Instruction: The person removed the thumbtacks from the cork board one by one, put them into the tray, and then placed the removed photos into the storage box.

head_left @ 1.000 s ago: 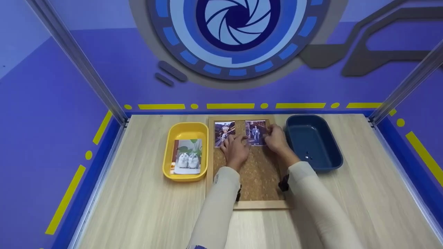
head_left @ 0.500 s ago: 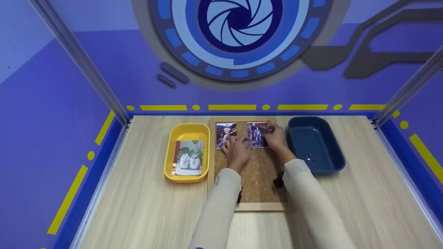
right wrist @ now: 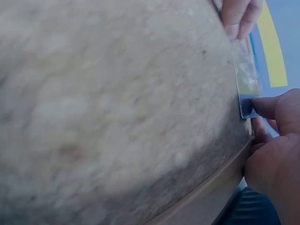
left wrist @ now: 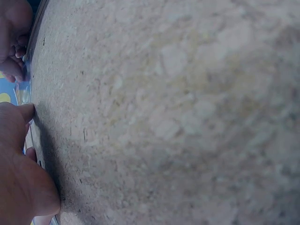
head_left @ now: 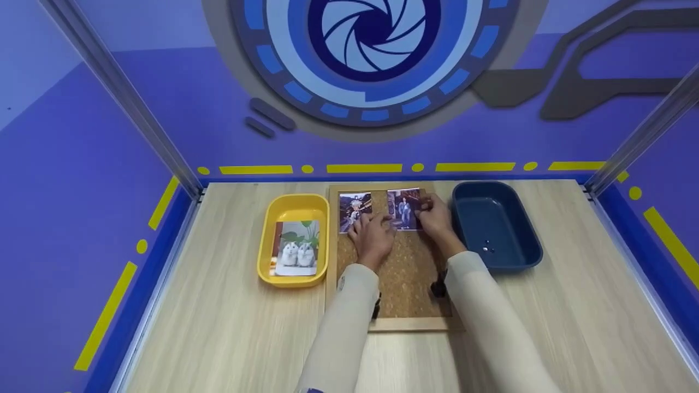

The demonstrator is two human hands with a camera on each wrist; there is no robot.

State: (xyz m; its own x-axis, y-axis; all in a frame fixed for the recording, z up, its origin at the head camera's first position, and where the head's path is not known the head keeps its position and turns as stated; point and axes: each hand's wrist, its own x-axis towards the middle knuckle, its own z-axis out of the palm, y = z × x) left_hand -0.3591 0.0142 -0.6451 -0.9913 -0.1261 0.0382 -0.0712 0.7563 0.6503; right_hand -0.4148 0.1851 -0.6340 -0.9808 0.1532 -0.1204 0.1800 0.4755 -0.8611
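A wood-framed cork board (head_left: pixel 409 275) lies flat, with two photos along its far side. My right hand (head_left: pixel 437 219) pinches the right edge of the right photo (head_left: pixel 404 212), which shows a standing person. In the right wrist view, the right thumb (right wrist: pixel 265 107) lies on that photo's near corner, other fingers bent by the frame. Between the photos rests my left hand (head_left: pixel 374 237); its thumb reaches the right photo's left edge. Its other fingers, loosely bent, cover the lower right corner of the left photo (head_left: pixel 348 210). The left wrist view shows mostly cork, with the left hand (left wrist: pixel 18 164) at the side.
Left of the board stands a yellow tray (head_left: pixel 266 256) holding a photo of two white hamsters (head_left: pixel 297 254). On the right is a dark blue tray (head_left: pixel 489 218) with several tiny shiny pieces (head_left: pixel 487 248). A purple-blue wall (head_left: pixel 180 109) rises behind the table.
The right photo is tilted slightly, its top right corner a little higher. My right forearm has shifted slightly inward. My left hand stays in place.
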